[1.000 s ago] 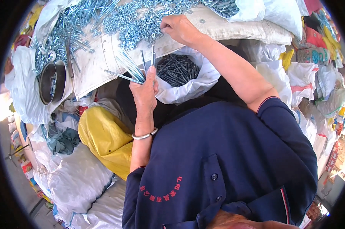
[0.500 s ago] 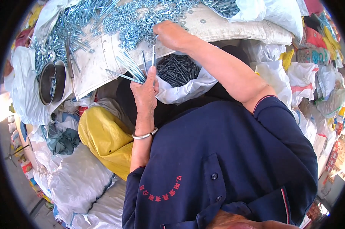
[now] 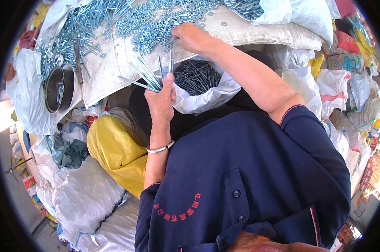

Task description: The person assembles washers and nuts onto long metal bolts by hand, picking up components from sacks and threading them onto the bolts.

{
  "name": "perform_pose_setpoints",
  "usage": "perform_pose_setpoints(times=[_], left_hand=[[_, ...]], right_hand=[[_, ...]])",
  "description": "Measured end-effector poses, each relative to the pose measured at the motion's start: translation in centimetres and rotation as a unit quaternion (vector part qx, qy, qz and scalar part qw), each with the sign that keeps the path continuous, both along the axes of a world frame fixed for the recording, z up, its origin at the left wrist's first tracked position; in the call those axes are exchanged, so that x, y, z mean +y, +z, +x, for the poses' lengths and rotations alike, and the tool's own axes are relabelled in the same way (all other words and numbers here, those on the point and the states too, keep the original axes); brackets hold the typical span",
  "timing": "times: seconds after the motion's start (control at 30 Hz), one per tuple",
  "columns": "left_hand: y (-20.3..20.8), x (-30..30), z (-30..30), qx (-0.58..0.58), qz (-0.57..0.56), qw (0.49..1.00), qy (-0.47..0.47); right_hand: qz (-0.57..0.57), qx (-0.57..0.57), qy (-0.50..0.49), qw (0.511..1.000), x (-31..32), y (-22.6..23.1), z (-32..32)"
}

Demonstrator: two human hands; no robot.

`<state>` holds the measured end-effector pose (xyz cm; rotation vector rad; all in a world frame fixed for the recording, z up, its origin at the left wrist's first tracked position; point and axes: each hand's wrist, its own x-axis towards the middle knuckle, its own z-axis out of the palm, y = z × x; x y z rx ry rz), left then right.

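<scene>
closed around a fan of silver rods, the left hand has its thumb up against one that points to twelve o'clock; others splay toward eleven, and one leans low toward ten. at one o'clock from that hand, the right hand is bent with its fingers drawn in narrow, beside the lower edge of a heap of small silver nuts; whether anything sits between its fingertips i cannot tell. the nuts lie at twelve o'clock from the left hand, on a pale cloth. loose rods and bolts are piled at ten o'clock, with a dark slim tool lying beside them. at nine, a dark round pan stands tilted, a few metal pieces inside. close by at two o'clock, an open white sack holds dark rods. a yellow sack slumps at seven, and a metal bangle circles the left wrist at six.
</scene>
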<state>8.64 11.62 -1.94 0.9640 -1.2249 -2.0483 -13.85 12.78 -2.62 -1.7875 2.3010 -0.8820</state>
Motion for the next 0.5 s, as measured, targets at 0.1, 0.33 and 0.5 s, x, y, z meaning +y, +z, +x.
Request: perform_pose_setpoints(times=[0.1, 0.33, 0.5], left_hand=[[0.0, 0.0, 0.4, 0.006, -0.006, 1.0, -0.001], [-0.1, 0.1, 0.5, -0.003, 0.005, 1.0, 0.0], [-0.1, 0.1, 0.1, 0.0, 0.004, 1.0, -0.007]], right_hand=[[0.043, 0.034, 0.021, 0.998, 0.4, 1.0, -0.7], [0.042, -0.065, 0.013, 0.997, 1.5, 2.4, -1.9], [0.037, -0.006, 0.036, 0.999, 1.0, 0.7, -2.0]])
